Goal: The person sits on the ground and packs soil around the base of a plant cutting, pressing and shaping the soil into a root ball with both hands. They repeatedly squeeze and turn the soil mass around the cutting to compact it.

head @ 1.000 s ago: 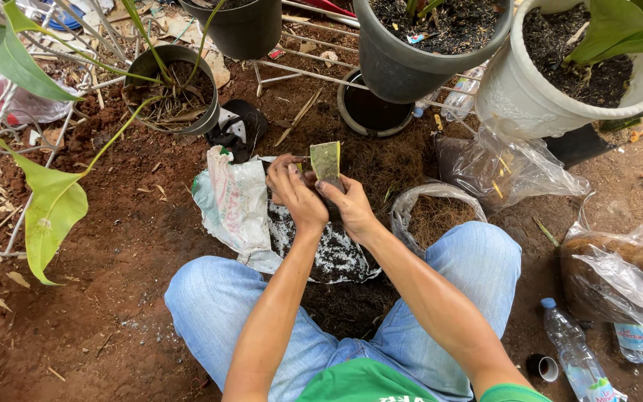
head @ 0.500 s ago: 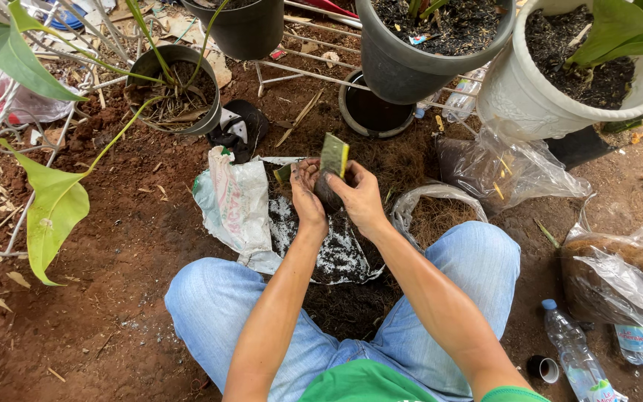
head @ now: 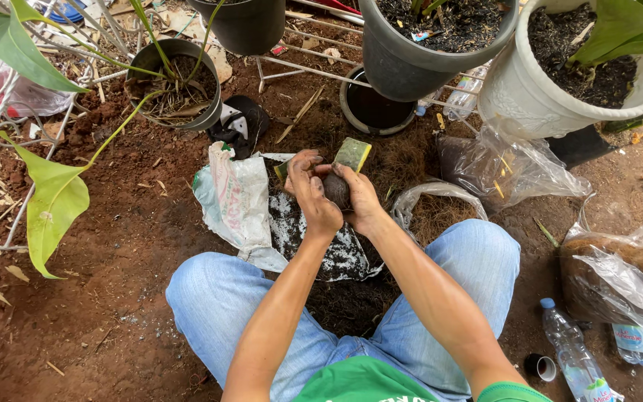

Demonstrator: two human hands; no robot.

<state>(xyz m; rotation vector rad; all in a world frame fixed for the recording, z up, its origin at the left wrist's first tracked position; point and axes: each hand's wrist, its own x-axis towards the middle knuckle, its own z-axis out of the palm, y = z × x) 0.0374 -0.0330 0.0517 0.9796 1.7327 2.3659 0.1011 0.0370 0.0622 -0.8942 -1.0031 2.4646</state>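
- Above the open soil bag [head: 321, 246], a dark root ball [head: 336, 190] with a yellow-green leaf [head: 353, 153] is clasped by the left hand [head: 312, 195] and right hand [head: 359, 199].
- Both grips are closed around it.

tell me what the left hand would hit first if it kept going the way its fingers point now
Most likely the yellow-green leaf cutting: the left hand points up and away from the body, its fingers wrapped with the right hand round a dark soil ball. Beyond lies the empty black pot; depth is unclear.
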